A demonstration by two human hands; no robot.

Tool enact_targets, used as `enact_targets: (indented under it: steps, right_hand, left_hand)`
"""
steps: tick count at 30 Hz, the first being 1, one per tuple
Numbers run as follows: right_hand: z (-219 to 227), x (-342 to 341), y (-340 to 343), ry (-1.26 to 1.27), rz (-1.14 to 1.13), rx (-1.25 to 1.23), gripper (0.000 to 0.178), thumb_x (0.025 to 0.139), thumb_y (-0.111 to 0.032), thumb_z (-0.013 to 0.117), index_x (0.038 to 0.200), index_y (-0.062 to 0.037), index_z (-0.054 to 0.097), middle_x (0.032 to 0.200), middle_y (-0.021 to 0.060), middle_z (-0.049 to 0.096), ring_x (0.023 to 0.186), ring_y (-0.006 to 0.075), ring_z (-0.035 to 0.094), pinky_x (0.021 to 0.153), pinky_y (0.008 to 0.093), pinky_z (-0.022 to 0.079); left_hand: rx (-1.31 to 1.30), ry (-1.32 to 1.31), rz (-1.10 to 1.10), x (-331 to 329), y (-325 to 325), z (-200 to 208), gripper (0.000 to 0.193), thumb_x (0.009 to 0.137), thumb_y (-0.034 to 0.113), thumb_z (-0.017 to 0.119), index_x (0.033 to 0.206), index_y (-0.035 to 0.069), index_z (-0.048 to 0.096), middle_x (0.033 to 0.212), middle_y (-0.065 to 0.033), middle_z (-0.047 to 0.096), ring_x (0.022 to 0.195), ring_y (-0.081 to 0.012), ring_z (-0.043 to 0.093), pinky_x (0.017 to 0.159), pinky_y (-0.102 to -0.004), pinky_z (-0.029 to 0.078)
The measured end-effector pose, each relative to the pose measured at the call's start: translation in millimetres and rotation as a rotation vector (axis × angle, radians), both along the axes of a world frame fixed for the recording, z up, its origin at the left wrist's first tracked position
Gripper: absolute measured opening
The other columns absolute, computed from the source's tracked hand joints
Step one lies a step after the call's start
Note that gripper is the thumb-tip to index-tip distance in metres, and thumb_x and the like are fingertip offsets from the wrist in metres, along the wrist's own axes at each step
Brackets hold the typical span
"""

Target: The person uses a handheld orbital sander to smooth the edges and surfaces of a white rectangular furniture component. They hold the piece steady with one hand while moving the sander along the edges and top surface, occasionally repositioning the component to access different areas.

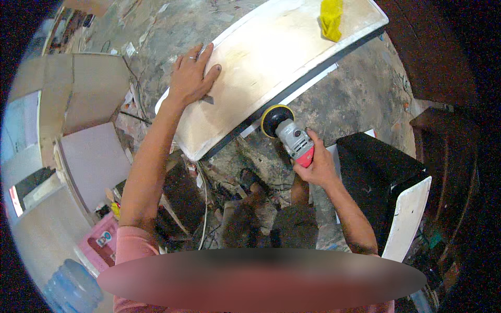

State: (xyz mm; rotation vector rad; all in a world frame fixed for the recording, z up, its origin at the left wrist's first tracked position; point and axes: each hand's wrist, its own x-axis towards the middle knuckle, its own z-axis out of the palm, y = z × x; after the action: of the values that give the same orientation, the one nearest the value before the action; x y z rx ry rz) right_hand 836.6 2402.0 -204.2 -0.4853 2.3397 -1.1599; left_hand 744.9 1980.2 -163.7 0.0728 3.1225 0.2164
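Observation:
A long pale board (271, 62) with white edges and a dark side stretches from the left of centre to the upper right. My left hand (194, 75) lies on its near left end, fingers spread, with a ring on one finger. In my right hand (317, 164) is a grey and red handheld polisher (295, 140), gripped round its body. Its round pad (276, 121), black with a yellow rim, is beside the board's near edge; whether it touches the edge I cannot tell. A yellow cloth (330, 21) rests on the board's far right part.
At right stands a black box-like piece (378, 161), with a white-edged panel (409, 219) by it. Cardboard boxes (96, 91), a pink plastic container (102, 235) and a blue water bottle (73, 287) are at left. A pale cable (204, 203) trails over the littered concrete floor (360, 94).

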Motion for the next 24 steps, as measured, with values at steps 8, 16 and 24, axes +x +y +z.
enact_targets:
  steps: [8,16,24]
  right_hand:
    - [-3.2,36.2,-33.1,0.013,0.039,0.017,0.095,0.071,-0.023,0.081,0.153,-0.0046,0.038,0.141,0.0256,0.057,0.127,0.0443,0.058,0.108,0.05,0.047]
    - [-8.4,66.1,-57.4,0.174,0.18,-0.006,0.09,0.069,-0.021,0.08,0.149,-0.0016,0.041,0.133,0.0296,0.058,0.118,0.0481,0.061,0.1,0.0503,0.051]
    - [-5.4,102.3,-82.4,0.056,0.276,0.038,0.09,0.071,-0.03,0.083,0.149,-0.0083,0.042,0.123,0.0233,0.059,0.112,0.044,0.063,0.093,0.0528,0.054]
  left_hand:
    - [0.049,0.041,0.022,5.1,-2.6,-20.0,0.074,0.104,0.054,0.048,0.161,0.011,0.034,0.16,-0.0309,0.036,0.143,-0.0489,0.042,0.118,-0.0543,0.036]
    - [0.122,0.026,0.021,4.3,-7.6,-28.7,0.077,0.103,0.06,0.044,0.163,0.013,0.031,0.162,-0.0296,0.033,0.15,-0.0455,0.033,0.121,-0.0571,0.03]
    - [0.102,0.004,0.056,2.2,-6.7,-37.6,0.078,0.103,0.065,0.038,0.165,0.018,0.027,0.166,-0.0248,0.03,0.154,-0.042,0.029,0.123,-0.0557,0.026]
